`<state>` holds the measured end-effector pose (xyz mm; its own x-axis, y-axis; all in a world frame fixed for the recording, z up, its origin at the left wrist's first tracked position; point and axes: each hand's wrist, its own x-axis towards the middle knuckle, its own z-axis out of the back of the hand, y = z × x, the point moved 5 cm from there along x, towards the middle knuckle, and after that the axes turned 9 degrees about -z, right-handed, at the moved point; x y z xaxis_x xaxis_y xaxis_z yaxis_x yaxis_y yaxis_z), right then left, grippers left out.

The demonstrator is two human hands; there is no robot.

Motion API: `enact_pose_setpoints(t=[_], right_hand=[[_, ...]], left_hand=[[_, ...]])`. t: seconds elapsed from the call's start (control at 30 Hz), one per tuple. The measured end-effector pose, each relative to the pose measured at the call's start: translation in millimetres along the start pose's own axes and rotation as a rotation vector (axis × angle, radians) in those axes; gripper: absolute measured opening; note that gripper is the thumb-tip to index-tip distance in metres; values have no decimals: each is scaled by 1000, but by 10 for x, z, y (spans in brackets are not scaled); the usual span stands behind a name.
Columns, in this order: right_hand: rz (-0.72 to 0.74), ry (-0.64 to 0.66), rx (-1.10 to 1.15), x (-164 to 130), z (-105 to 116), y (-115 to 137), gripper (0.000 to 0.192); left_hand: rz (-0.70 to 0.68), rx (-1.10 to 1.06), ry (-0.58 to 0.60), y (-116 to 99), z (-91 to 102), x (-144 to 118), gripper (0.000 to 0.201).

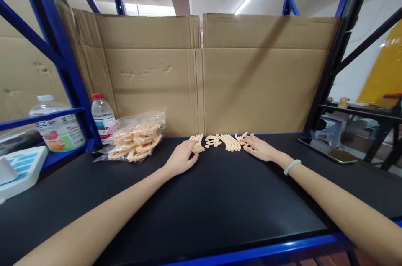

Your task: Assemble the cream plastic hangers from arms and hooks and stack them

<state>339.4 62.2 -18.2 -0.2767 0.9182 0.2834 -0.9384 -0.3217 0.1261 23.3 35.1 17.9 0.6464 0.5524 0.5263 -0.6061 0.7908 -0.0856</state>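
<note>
Beige pieces are lying along the far edge of the desk [207,207], around its middle. They are forming a left row [199,145], a middle cluster [212,141], a right row [231,143] and a few loose pieces [240,136] at the right end. Both rows are running side by side, each made of slim curved lengths (hangers, perhaps, but they are showing too small to be sure).

The left hand [182,157] is reaching palm down to the left row, its fingers lying nearly straight and close together over the pieces, the thumb standing apart; it is gripping nothing visible. The right hand [259,148] is spreading its fingers wide over the loose pieces, just beside the right row, likewise open and closing on nothing that shows. A pale bracelet [292,167] is circling the right wrist.

Toward the far left corner, a clear bag [136,138] is holding more such pieces, with a red-capped bottle [103,118] standing just behind it. A phone [326,151] is lying flat near the far right corner. Cardboard [260,77] is rising behind the far edge.
</note>
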Motion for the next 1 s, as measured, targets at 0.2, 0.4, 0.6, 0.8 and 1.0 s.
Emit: enact_pose_setpoints(t=[0.2, 0.4, 0.6, 0.8, 1.0], right_hand=[[-33, -6, -19, 5, 16, -38, 55], [-131, -78, -65, -75, 91, 28, 57], [99, -298, -24, -135, 313, 569, 37], [364, -196, -14, -251, 244, 1147, 28], [335, -89, 70, -269, 172, 1167, 29]], left_hand=[[79, -62, -61, 80, -12, -3, 38], [323, -136, -185, 424, -8, -42, 37], [423, -174, -150, 602, -49, -92, 39], [288, -196, -41, 514, 53, -112, 29], [163, -129, -30, 469, 40, -133, 29]])
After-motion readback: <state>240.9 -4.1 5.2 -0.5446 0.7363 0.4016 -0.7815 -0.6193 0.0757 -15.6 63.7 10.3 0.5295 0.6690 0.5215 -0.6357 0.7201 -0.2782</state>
